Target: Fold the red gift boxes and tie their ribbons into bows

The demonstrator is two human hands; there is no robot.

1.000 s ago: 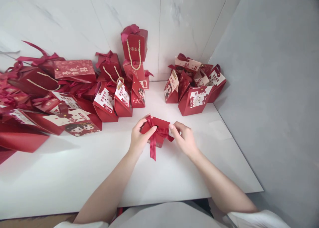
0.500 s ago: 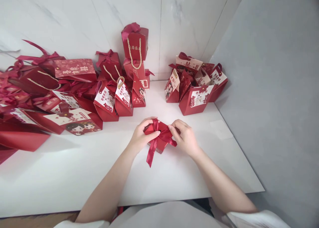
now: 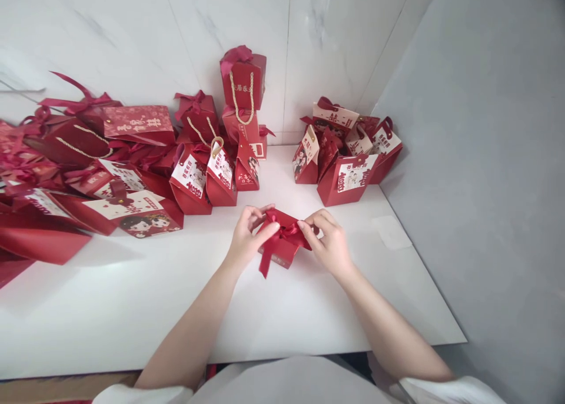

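Note:
A small red gift box (image 3: pixel 282 248) with a dark red ribbon (image 3: pixel 274 246) lies on the white table (image 3: pixel 132 310), between my two hands. My left hand (image 3: pixel 248 239) pinches the ribbon at the box's left side, fingers closed on it. My right hand (image 3: pixel 329 242) pinches the ribbon at the box's right side. One ribbon tail hangs down over the front of the box toward me.
A big heap of red gift bags and boxes (image 3: pixel 88 168) with ribbons and rope handles covers the left and back of the table. A smaller cluster of red bags (image 3: pixel 348 154) stands at the back right. A grey wall (image 3: pixel 485 156) borders the table's right edge.
Both hands have drawn closer on the ribbon and worked it over the box top. The hanging tail has become shorter. The box has tilted slightly.

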